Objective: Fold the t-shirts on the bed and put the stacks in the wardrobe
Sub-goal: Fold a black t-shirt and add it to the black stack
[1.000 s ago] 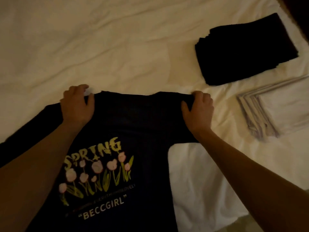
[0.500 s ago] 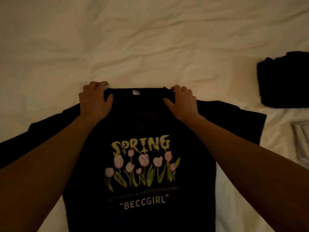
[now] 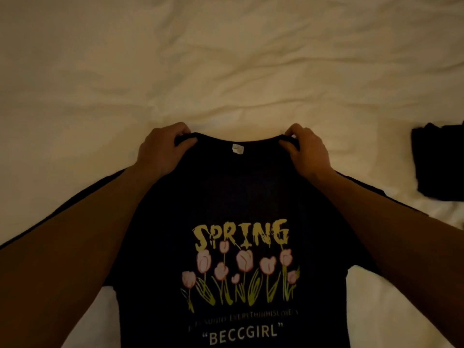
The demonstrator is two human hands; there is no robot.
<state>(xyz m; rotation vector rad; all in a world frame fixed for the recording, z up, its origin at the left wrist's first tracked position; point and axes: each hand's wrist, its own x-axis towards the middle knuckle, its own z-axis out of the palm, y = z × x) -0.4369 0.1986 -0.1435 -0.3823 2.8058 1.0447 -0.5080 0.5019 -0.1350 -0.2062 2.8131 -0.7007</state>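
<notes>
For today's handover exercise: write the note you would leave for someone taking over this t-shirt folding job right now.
Left hand pinches the black t-shirt at the left of its neckline; right hand pinches the right.
The shirt lies print-up and spread out on the bed sheet, sleeves out, not yet folded.
A folded dark stack sits at the right edge.
Left: fold this shirt, stack it, carry the stacks to the wardrobe, which is not in view.
</notes>
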